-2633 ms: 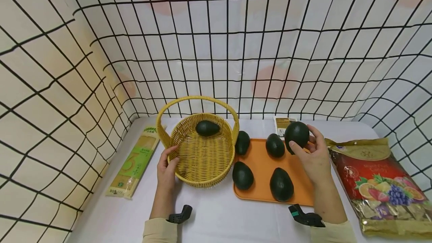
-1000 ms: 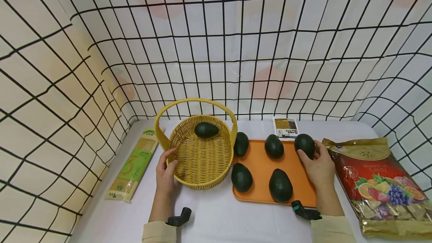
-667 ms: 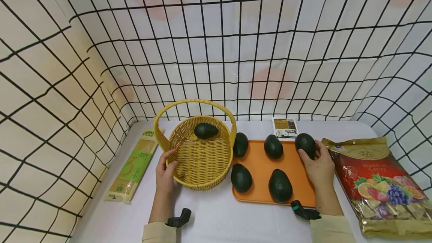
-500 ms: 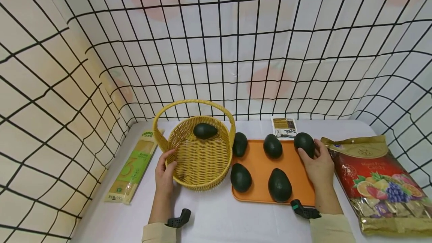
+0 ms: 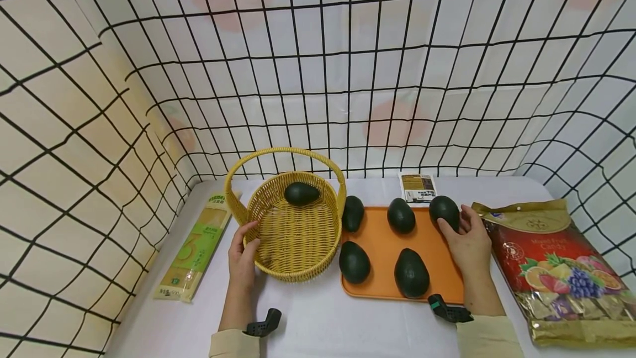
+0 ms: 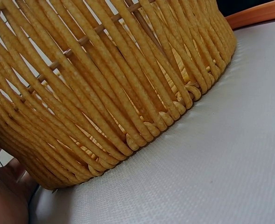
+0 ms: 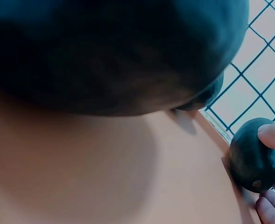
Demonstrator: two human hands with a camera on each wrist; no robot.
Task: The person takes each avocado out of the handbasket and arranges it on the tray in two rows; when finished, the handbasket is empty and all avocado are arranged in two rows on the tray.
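Observation:
My left hand (image 5: 242,258) grips the near left rim of a round yellow wicker basket (image 5: 293,278) with a tall hoop handle. One dark green avocado (image 5: 302,193) lies inside it, at the back. My right hand (image 5: 469,245) holds another avocado (image 5: 444,212) at the far right corner of the orange tray (image 5: 382,289), thumb on its near side and fingers at its right. In the right wrist view, the thumb presses on this avocado (image 7: 255,156), which is low at the tray's edge. More avocados (image 5: 412,273) lie on the tray, one (image 5: 353,214) close to the basket.
A green-labelled noodle pack (image 5: 196,250) lies left of the basket. Right of the tray is a large red and gold candy bag (image 5: 556,275). A small brown and white packet (image 5: 418,189) lies behind the tray. Black wire mesh (image 5: 318,93) stands along the back and sides.
My right hand has lowered the avocado from above the tray to its far right corner. Lately the avocado has shifted slightly left. My left hand stays on the basket rim.

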